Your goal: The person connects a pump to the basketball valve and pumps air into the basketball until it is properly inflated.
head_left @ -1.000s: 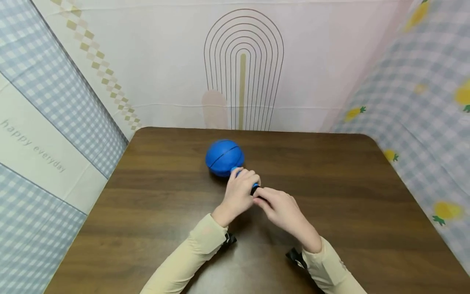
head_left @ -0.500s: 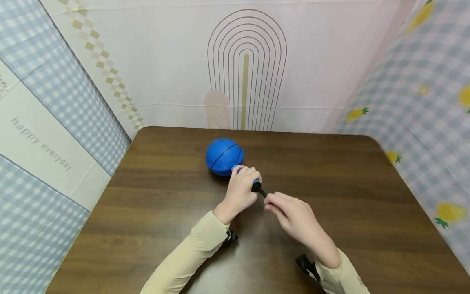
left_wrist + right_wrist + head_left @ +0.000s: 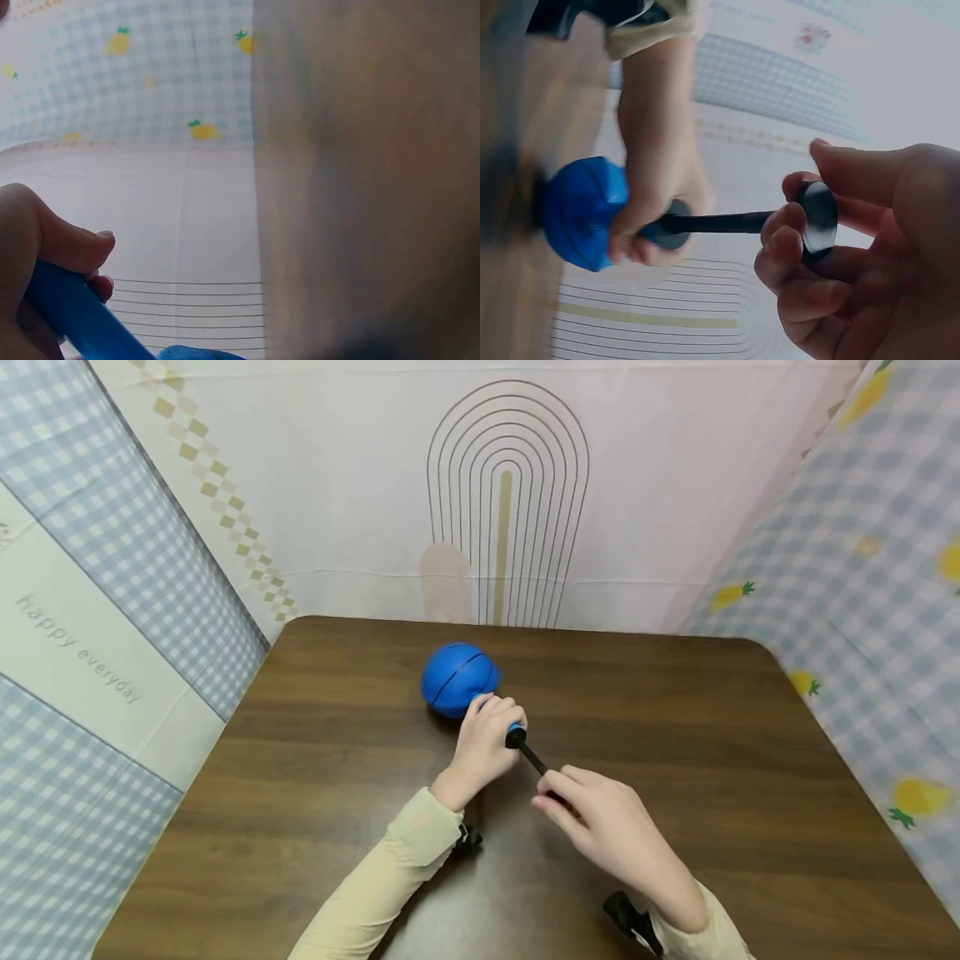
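Observation:
A blue ball (image 3: 457, 679) with black seams, its outline slightly uneven, sits on the table. Against its near right side is a hand pump with a blue barrel (image 3: 82, 311). My left hand (image 3: 486, 742) is wrapped around that barrel, covering most of it. From the pump's black end cap (image 3: 515, 737) a black rod (image 3: 534, 760) extends toward my right hand (image 3: 611, 827). In the right wrist view the fingers of that hand curl around the pump's round black handle (image 3: 820, 217). Where pump and ball meet is mostly hidden by the left hand.
The brown wooden table (image 3: 315, 802) has rounded far corners. A pale cloth with arch lines (image 3: 637, 485) hangs behind it. Checked cloths hang at the left (image 3: 97, 518) and right (image 3: 840, 577). Black straps with small devices (image 3: 633, 922) are on both wrists.
My right hand has moved down and to the right, drawing the pump rod out so a longer length shows. The left hand and the ball stay nearly in place.

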Motion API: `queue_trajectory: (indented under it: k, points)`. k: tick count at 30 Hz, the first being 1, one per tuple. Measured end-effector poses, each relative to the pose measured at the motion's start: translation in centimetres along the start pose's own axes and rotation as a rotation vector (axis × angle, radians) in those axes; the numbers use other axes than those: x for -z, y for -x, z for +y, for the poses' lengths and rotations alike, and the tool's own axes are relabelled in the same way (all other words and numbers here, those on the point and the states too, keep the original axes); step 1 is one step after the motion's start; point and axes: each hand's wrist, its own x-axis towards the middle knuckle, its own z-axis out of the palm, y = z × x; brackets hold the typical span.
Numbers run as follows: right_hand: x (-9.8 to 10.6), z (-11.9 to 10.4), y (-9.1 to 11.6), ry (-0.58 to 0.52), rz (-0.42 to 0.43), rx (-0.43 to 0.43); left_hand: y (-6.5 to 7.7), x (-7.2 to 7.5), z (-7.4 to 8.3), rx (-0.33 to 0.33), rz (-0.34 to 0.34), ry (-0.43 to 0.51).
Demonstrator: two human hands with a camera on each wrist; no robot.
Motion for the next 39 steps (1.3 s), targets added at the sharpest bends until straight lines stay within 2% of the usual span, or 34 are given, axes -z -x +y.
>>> queue_trajectory:
  k: [3, 6, 10, 13, 17, 21, 25, 28, 30, 32, 35, 37, 39]
  points:
    - [0.4, -0.1, 0.3, 0.001, 0.044, 0.036, -0.2, 0.3, 0.1, 0.007, -0.005, 0.014]
    - [-0.5, 0.6, -0.3, -0.026, 0.061, 0.034, 0.0, 0.6, 0.8, 0.016, -0.031, 0.034]
    - [-2.6, 1.9, -1.6, -0.061, 0.011, 0.001, 0.4, 0.8, 1.7, -0.003, -0.069, 0.025]
    - [-3.9, 2.5, -2.1, -0.053, -0.017, -0.004, 0.5, 0.7, 1.7, -0.03, -0.092, -0.036]
    - [-4.0, 2.2, -2.1, -0.018, -0.042, -0.009, 0.4, 0.3, 1.0, -0.037, -0.103, -0.087]
    - [-2.2, 0.8, -1.0, 0.016, -0.02, -0.012, 0.1, -0.1, 0.3, -0.032, -0.09, -0.026]
    - [-0.5, -0.6, 0.4, 0.033, 0.062, 0.028, -0.3, -0.5, 0.1, -0.036, -0.093, 0.043]
    - [-0.6, -0.8, 0.5, 0.013, 0.108, 0.064, -0.2, -0.5, 0.5, -0.057, -0.129, 0.111]
    - [-1.4, -0.3, 0.1, -0.019, 0.102, 0.068, 0.3, -0.4, 0.7, -0.083, -0.148, 0.139]
    - [-2.6, 0.5, -0.3, -0.056, 0.064, 0.055, 0.9, -0.3, 1.0, -0.12, -0.159, 0.115]
    - [-4.6, 1.9, -0.6, -0.099, 0.001, 0.024, 1.5, 0.1, 1.2, -0.186, -0.181, -0.035]
    - [-5.7, 2.4, -0.6, -0.12, 0.001, 0.021, 1.6, 0.2, 1.1, -0.208, -0.199, -0.127]
    - [-6.1, 2.4, -0.7, -0.127, 0.027, 0.022, 1.5, 0.5, 0.9, -0.21, -0.209, -0.164]
